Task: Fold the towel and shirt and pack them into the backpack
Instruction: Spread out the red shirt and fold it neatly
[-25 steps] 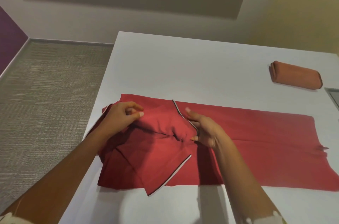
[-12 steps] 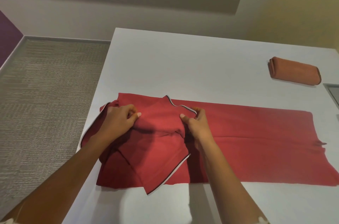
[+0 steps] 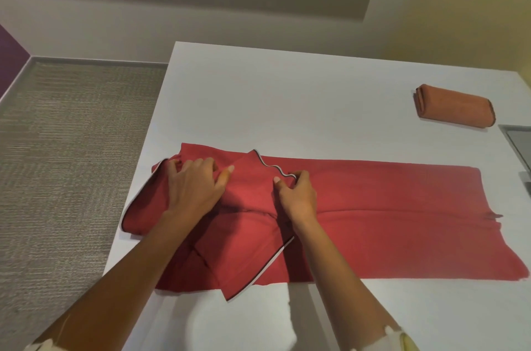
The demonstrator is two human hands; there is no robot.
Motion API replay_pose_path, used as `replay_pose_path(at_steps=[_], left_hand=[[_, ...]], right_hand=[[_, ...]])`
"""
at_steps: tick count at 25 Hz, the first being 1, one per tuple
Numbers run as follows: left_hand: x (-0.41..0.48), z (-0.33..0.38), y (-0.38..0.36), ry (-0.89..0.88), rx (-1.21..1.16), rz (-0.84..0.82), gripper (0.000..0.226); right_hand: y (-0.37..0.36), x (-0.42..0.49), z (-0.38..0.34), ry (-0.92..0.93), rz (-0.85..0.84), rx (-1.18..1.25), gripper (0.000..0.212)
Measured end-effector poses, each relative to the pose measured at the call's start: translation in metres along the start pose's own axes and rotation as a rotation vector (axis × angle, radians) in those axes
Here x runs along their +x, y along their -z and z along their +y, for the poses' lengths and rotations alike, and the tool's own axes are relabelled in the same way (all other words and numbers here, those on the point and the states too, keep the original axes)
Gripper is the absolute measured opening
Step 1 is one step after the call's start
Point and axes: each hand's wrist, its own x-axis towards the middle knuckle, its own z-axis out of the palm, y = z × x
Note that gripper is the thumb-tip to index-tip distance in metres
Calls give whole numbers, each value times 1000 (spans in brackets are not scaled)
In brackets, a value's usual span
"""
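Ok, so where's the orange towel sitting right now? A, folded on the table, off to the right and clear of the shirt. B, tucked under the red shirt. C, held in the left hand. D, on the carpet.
A: the folded orange towel lies on the white table at the far right, apart from the red shirt.

On the white counter (image 3: 287,106), the red cloth shirt (image 3: 373,221) lies mid-frame; the rolled orange towel (image 3: 454,110) sits upper right.

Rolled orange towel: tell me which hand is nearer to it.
Right. The right hand pinches the red shirt left of the towel; the left hand presses the shirt farther left.
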Motion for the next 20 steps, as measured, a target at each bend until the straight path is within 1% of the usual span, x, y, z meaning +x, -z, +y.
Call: replay_pose_path(at_steps=[2, 3, 4, 6, 8, 10, 12, 13, 14, 15, 16, 17, 18, 20], left_hand=[[11, 15, -6, 55, -88, -52, 50], [15, 20, -10, 86, -161, -65, 46], [18, 22, -14, 116, -242, -49, 40], [15, 22, -21, 171, -364, 52, 27], [7, 22, -26, 194, -310, 131, 20], [0, 26, -29, 179, -182, 187, 21], [-2, 34, -25, 67, -121, 284, 30], [-4, 39, -24, -47, -122, 314, 32], [-5, 43, -25, -179, -121, 292, 34], [-7, 45, -28, -285, -105, 223, 39], [-10, 47, -32, -342, -75, 121, 46], [-12, 47, -36, -357, -35, 25, 53], [-14, 45, -41, -347, 8, -37, 59], [-14, 41, -49, -316, 59, -60, 62]], right_hand=[[-1, -1, 1, -18, 27, -7, 35], [-2, -1, 2, -26, 37, -6, 33], [-2, -1, 2, -20, 45, -5, 31], [0, -3, 2, 25, 60, -34, 30], [3, -6, 2, 116, 69, -188, 33], [5, -10, 3, 226, 66, -381, 39], [3, -14, 4, 345, 137, -479, 41], [-1, -16, 6, 410, 206, -524, 42], [-5, -17, 9, 471, 255, -560, 43], [-11, -20, 13, 521, 258, -576, 45], [-15, -22, 17, 542, 204, -579, 49], [-19, -24, 23, 535, 132, -575, 54], [-21, -24, 29, 520, 75, -572, 58], [-23, -21, 40, 527, 62, -572, 57]])
